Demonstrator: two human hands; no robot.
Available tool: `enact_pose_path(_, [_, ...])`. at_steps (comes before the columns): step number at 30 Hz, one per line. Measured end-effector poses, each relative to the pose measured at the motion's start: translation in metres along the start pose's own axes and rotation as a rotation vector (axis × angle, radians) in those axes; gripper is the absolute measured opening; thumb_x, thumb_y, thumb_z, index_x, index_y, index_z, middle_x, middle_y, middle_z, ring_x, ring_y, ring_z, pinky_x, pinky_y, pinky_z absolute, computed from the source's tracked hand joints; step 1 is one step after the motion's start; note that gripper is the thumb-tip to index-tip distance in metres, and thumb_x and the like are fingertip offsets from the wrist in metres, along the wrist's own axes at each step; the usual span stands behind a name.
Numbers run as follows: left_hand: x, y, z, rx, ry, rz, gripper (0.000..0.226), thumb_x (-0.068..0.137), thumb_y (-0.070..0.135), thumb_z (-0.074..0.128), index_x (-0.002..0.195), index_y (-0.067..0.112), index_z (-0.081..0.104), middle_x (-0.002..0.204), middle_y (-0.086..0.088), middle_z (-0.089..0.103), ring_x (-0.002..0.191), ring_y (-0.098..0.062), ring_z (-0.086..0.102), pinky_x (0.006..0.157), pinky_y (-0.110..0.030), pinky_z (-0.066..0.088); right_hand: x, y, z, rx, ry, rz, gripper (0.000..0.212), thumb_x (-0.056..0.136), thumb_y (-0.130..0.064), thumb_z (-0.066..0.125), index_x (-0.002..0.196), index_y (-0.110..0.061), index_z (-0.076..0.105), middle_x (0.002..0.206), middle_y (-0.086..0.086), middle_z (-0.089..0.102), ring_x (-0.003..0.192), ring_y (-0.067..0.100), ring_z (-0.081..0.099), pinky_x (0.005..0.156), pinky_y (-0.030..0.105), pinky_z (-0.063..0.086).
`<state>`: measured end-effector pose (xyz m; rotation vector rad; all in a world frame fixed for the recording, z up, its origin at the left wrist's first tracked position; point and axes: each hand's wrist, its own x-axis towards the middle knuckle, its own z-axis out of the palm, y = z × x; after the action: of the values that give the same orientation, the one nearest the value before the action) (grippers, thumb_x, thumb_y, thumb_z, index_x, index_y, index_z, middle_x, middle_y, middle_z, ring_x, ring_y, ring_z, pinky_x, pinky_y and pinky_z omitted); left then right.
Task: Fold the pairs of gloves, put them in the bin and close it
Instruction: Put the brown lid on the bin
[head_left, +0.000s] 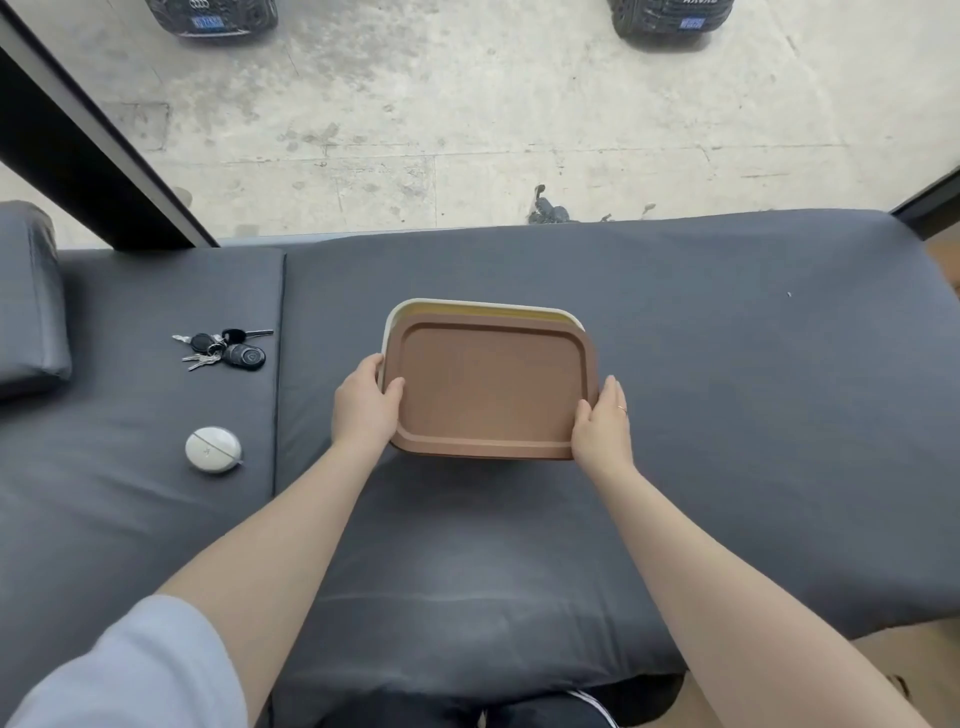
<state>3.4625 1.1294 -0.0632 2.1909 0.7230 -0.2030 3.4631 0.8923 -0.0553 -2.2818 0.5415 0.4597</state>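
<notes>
L hand (367, 405) grips the left edge of the brown lid (491, 387), thumb on top, fingers curled under the rim. R hand (602, 422) holds the right edge, fingers straighter along the side, thumb on the lid. Lid sits over the white bin (390, 318) but skewed toward the person; the bin's far rim and a yellow strip inside show past it. Gloves not visible, prob. already inside.

To close well: slide lid away until edges line up w/ rim, then press both sides evenly.

On the grey cushion (727, 364), well left: keys (223, 349), a round white case (213, 449). Nothing blocks the lid.
</notes>
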Motion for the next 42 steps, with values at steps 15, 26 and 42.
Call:
enact_pose_path(15, [0.052, 0.024, 0.005, -0.095, 0.030, -0.049, 0.036, 0.091, 0.020, 0.048, 0.126, 0.012, 0.051, 0.126, -0.009, 0.057, 0.114, -0.025, 0.053, 0.093, -0.030, 0.038, 0.052, -0.023, -0.005, 0.180, -0.105, 0.117, 0.045, 0.090, -0.009, 0.033, 0.135, -0.012, 0.031, 0.133, 0.012, 0.048, 0.111, 0.029, 0.048, 0.084, 0.032, 0.037])
enact_pose_path(26, [0.093, 0.053, 0.018, 0.185, -0.147, 0.286, 0.026, 0.093, 0.028, 0.050, 0.115, 0.019, 0.060, 0.109, -0.010, 0.054, 0.108, -0.026, 0.050, 0.084, -0.026, 0.033, 0.109, -0.068, 0.003, -0.186, -0.077, -0.195, 0.029, 0.092, -0.041, 0.048, 0.105, -0.017, 0.058, 0.112, 0.007, 0.050, 0.113, 0.026, 0.041, 0.095, 0.042, 0.041])
enact_pose_path(42, [0.071, 0.020, 0.022, 0.150, 0.056, 0.248, 0.030, 0.099, 0.026, 0.035, 0.115, 0.010, 0.055, 0.112, -0.009, 0.056, 0.101, -0.028, 0.053, 0.076, -0.032, 0.037, 0.103, -0.035, 0.013, 0.073, 0.005, -0.287, 0.020, 0.092, -0.031, 0.052, 0.107, -0.022, 0.062, 0.101, -0.004, 0.048, 0.106, 0.022, 0.051, 0.084, 0.029, 0.041])
